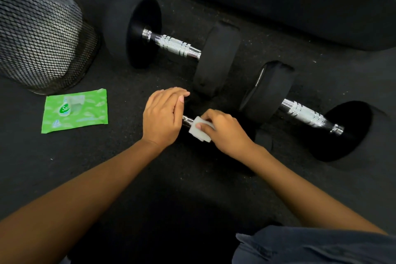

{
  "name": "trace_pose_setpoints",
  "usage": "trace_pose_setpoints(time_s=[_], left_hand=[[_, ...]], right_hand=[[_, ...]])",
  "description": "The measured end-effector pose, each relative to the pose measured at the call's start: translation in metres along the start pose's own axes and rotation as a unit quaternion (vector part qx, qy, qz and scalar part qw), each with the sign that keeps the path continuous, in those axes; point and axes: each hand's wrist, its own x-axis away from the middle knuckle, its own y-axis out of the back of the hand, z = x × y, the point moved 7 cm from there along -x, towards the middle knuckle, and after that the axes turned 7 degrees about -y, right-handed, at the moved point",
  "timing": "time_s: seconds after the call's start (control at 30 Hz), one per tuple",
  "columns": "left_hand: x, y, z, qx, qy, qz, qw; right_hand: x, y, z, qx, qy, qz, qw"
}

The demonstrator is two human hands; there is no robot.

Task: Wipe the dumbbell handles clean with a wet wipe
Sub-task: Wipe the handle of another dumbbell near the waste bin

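Wiping of nearest dumbbell handle (187, 119).
Right hand (225, 133) fingers pinch the wet wipe (200, 133); left hand (162, 115), fingers straight, steadies; released, the dumbbell may roll.

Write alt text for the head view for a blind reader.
A person's right hand presses a white wet wipe on a chrome dumbbell handle; the left hand rests over its end. Two more dumbbells, a green wipe packet and a mesh bin lie nearby.

1. Left hand (162, 118): fingers straight and together, palm down, forearm extended forward.
2. Right hand (225, 132): fingers curled, thumb pinching the wet wipe (196, 133), just beside the left hand.
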Motion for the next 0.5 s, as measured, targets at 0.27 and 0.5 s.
trace_pose_setpoints(time_s=[0.27,0.5], left_hand=[[0.0,0.002,-0.001,0.004,-0.003,0.001,1.0],[0.0,0.0,0.0,-0.004,-0.005,-0.001,1.0]], right_hand=[[0.017,-0.009,0.028,0.126,0.184,-0.084,0.971],[-0.002,0.0,0.01,-0.029,0.028,-0.045,0.998]])
